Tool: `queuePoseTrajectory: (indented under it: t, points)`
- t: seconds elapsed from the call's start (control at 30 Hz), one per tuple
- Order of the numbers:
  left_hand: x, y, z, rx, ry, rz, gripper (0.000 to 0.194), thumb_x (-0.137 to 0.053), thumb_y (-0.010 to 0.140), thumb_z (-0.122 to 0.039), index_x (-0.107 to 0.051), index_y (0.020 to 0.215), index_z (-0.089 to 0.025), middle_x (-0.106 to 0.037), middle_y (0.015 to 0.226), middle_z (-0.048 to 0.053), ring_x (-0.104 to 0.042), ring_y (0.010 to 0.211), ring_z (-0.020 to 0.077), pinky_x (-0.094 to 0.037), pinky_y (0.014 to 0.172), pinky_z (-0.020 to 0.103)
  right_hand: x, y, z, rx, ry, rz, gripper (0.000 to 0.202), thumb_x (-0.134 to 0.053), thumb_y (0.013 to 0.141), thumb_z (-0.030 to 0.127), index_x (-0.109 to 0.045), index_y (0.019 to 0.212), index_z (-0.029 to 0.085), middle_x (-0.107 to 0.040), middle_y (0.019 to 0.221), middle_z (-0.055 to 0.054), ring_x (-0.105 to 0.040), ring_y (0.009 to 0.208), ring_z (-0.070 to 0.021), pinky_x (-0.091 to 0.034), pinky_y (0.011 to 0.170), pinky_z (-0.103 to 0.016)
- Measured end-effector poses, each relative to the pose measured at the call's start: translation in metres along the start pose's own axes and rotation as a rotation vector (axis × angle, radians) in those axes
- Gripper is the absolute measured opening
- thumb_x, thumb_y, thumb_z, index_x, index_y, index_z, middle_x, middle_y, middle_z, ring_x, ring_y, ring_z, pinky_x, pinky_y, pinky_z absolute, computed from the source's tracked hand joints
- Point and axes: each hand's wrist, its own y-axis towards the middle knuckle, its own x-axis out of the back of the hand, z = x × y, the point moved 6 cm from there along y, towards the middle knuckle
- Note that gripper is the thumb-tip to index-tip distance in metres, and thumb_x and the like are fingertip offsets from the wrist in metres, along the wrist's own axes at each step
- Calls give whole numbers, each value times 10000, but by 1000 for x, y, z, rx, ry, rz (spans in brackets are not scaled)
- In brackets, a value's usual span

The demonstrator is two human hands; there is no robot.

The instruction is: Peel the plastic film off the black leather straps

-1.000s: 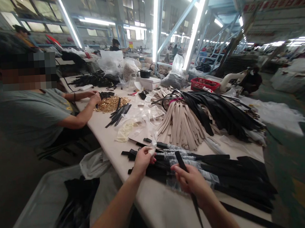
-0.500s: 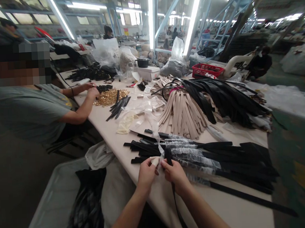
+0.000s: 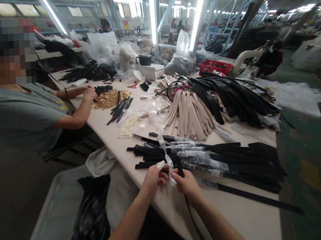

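My right hand (image 3: 188,185) is closed on a black strap (image 3: 180,167), whose long end hangs down past the table edge. Its thumb and fingertips also press at a clear plastic strip (image 3: 168,159). Beside it, my left hand (image 3: 152,181) has curled fingers, pinching the plastic strip's edge; a pale finger cover sits on its thumb. The plastic strip runs back across the table and dangles between both hands. Just beyond lie several black straps (image 3: 250,161), their middles wrapped in crinkled clear plastic (image 3: 203,160).
A bundle of beige straps (image 3: 190,114) and a heap of black straps (image 3: 230,97) lie further back. At left, a co-worker (image 3: 26,113) sits by gold metal pieces (image 3: 111,98). A red basket (image 3: 215,67) stands at the back; a plastic bin (image 3: 52,213) is below left.
The view has shifted slightly. My left fingers have loosened and spread a little, and the plastic strip's end now hangs visibly between my hands. My right hand keeps hold of the black strap.
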Motion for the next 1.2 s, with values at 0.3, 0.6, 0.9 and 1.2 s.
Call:
queuePoseTrajectory:
  t: [0.3, 0.6, 0.9, 1.2]
  points:
    - [0, -6, 12, -3, -121, -32, 252, -775, 686, -355, -702, 746, -122, -626, 621, 23, -508, 501, 87, -315, 427, 180, 0, -4, -4, -6, -12, 5, 400, -835, 631, 498, -626, 699, 164, -493, 479, 54, -302, 375, -44, -150, 394, -206]
    - [-8, -11, 18, -53, -312, -98, 324, -739, 737, -450, -585, 772, -168, -637, 678, 0, -507, 494, 74, -365, 470, 193, 1, -14, -13, -35, -25, 2, 449, -757, 702, 573, -551, 763, 178, -491, 494, 65, -273, 343, -28, -133, 366, -188]
    - [0, -14, 3, -297, -41, -212, 294, -648, 839, -462, -542, 795, -191, -565, 541, -38, -518, 464, 106, -409, 476, 206, 9, -21, 10, 157, -293, -125, 333, -699, 816, 458, -615, 721, 151, -549, 548, 31, -424, 476, -81, -292, 474, -207]
    - [-19, -22, 21, -55, 16, 38, 304, -775, 717, -374, -733, 825, -93, -681, 684, 77, -558, 580, 132, -404, 470, 203, 9, -19, 29, 296, -574, -201, 405, -595, 880, 526, -635, 710, 161, -608, 612, -10, -554, 612, -158, -408, 627, -264]
